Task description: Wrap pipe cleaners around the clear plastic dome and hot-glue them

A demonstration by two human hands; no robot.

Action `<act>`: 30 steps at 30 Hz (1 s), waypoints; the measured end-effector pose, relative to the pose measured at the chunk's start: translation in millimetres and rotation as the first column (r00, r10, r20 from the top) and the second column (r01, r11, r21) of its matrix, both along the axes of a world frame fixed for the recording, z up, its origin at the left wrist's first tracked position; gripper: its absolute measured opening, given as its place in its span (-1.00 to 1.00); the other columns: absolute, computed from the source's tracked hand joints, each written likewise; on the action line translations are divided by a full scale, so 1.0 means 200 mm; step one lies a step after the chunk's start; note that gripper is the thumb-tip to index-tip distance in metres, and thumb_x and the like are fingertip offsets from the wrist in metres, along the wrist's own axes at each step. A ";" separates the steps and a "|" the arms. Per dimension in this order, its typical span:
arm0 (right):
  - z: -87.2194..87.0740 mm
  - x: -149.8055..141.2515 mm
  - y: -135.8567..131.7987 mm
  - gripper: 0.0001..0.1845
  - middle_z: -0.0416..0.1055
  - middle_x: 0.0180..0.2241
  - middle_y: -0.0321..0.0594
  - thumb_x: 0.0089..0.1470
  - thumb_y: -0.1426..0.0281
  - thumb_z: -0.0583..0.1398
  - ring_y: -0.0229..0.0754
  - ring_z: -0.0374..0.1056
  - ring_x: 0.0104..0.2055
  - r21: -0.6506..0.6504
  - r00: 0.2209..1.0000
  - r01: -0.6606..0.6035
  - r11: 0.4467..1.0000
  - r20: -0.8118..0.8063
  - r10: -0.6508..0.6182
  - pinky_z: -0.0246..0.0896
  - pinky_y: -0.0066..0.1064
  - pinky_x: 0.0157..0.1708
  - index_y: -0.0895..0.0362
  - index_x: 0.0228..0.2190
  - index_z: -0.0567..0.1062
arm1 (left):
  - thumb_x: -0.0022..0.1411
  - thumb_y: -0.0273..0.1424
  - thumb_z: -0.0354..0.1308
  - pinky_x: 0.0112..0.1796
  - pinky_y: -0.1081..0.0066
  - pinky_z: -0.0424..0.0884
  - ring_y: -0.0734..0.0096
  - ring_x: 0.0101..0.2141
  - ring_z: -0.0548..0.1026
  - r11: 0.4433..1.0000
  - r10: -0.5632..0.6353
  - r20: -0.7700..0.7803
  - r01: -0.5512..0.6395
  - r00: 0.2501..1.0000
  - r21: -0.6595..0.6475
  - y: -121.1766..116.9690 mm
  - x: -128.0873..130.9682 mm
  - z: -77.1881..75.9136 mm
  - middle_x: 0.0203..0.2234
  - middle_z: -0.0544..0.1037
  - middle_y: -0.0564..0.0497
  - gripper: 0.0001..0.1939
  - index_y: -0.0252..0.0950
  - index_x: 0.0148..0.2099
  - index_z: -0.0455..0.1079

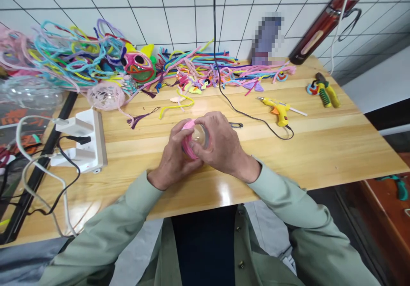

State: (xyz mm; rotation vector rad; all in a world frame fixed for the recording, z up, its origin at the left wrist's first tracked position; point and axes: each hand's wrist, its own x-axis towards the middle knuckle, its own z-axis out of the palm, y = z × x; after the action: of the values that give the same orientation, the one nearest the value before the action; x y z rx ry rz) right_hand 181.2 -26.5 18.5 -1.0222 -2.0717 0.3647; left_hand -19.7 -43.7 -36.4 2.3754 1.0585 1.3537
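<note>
Between my two hands is a clear plastic ball (199, 135) with pink pipe cleaner wound around its left part. My left hand (177, 151) grips its pink side, the fingers wrapped round it. Curled over the clear side is my right hand (221, 143), its thumb in front. My palms and fingers hide much of the ball. A small snips-like metal tool (236, 125) lies just beyond my right hand. Further right rests a yellow hot glue gun (279, 110) with a glue stick in its back.
Pipe cleaners (86, 55) heap along the wall, beside a decorated fish-like ball (140, 66) and a pink-wrapped clear ball (106, 95). A white power strip (92, 140) with cables stands left. Pliers (326, 91) and a red thermos (325, 27) are at right. A black cord (235, 105) crosses the table.
</note>
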 end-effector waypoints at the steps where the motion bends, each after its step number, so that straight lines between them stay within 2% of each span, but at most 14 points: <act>1: 0.00 0.01 0.00 -0.62 0.57 0.03 0.02 0.36 0.18 0.29 0.18 0.46 0.13 -0.003 1.000 -0.010 1.000 -0.003 0.010 0.48 0.12 0.16 0.05 0.11 0.49 | 0.36 -0.17 0.52 0.33 -0.29 0.56 -0.18 0.45 0.45 1.000 0.001 -0.003 -0.001 1.000 -0.018 0.00 0.00 0.00 0.43 0.37 -0.34 -0.09 -0.05 0.54 0.09; 5: -0.01 0.04 0.03 -0.50 0.55 0.06 0.01 0.37 0.07 0.33 0.18 0.46 0.15 -0.006 0.996 -0.085 0.996 -0.007 0.085 0.48 0.11 0.17 0.06 0.17 0.48 | 0.36 -0.19 0.53 0.32 -0.28 0.57 -0.21 0.47 0.43 0.998 -0.009 0.014 0.010 1.000 -0.058 0.00 -0.01 0.01 0.44 0.34 -0.36 -0.08 -0.08 0.54 0.10; 9: -0.01 0.06 0.05 -0.42 0.52 0.09 0.02 0.25 0.13 0.41 0.20 0.44 0.15 -0.017 0.990 -0.128 0.992 0.049 0.129 0.48 0.15 0.19 0.05 0.20 0.47 | 0.36 -0.15 0.51 0.36 -0.30 0.52 -0.19 0.44 0.45 0.999 0.015 0.008 -0.015 1.000 -0.030 0.01 -0.01 0.01 0.42 0.37 -0.33 -0.11 -0.08 0.53 0.10; 12: -0.01 0.05 0.05 -0.44 0.51 0.06 0.03 0.24 0.17 0.38 0.20 0.44 0.13 -0.004 0.990 -0.104 0.995 0.091 0.104 0.50 0.14 0.17 0.08 0.20 0.49 | 0.37 -0.10 0.50 0.38 -0.27 0.51 -0.15 0.44 0.45 0.999 0.030 -0.014 -0.031 0.999 -0.036 0.01 -0.01 0.00 0.42 0.37 -0.31 -0.10 -0.08 0.53 0.09; 15: -0.01 0.04 0.04 -0.49 0.51 0.02 0.06 0.27 0.20 0.33 0.21 0.44 0.09 0.037 0.991 -0.102 0.994 0.095 0.098 0.50 0.13 0.14 0.15 0.17 0.51 | 0.37 -0.15 0.51 0.39 -0.22 0.51 -0.11 0.43 0.46 1.000 0.009 0.023 -0.008 1.000 -0.021 0.01 -0.01 -0.01 0.42 0.37 -0.33 -0.11 -0.13 0.53 0.12; 19: 0.00 0.03 0.03 -0.50 0.51 -0.02 0.11 0.29 0.22 0.29 0.21 0.44 0.05 0.069 0.992 -0.097 0.993 0.083 0.091 0.49 0.12 0.09 0.25 0.15 0.53 | 0.35 -0.12 0.53 0.39 -0.23 0.50 -0.13 0.44 0.45 1.000 -0.006 0.042 0.007 0.999 -0.020 0.02 -0.01 -0.02 0.42 0.37 -0.32 -0.08 -0.11 0.54 0.12; 27: 0.00 0.03 0.03 -0.49 0.52 0.05 0.11 0.30 0.17 0.29 0.22 0.41 0.12 -0.027 0.991 -0.079 0.997 0.109 0.081 0.46 0.11 0.15 0.17 0.16 0.52 | 0.34 -0.08 0.54 0.41 -0.25 0.48 -0.16 0.45 0.44 0.999 -0.029 0.017 0.029 0.999 -0.028 0.03 -0.03 -0.02 0.42 0.39 -0.28 -0.04 -0.04 0.56 0.08; 30: 0.01 0.04 0.04 -0.45 0.50 0.06 0.13 0.32 0.10 0.31 0.22 0.41 0.13 -0.043 0.986 -0.125 0.991 0.109 0.129 0.46 0.11 0.16 0.19 0.17 0.52 | 0.33 -0.07 0.54 0.40 -0.27 0.47 -0.19 0.45 0.44 0.999 -0.020 0.013 0.021 1.000 -0.043 0.03 -0.04 -0.02 0.42 0.38 -0.27 -0.02 -0.03 0.56 0.06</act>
State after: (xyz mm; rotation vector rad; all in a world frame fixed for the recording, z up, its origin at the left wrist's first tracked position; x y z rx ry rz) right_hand 190.1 -18.6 19.8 -0.9528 -2.2451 0.4189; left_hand -26.8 -37.4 -40.5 2.3376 1.0464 1.3236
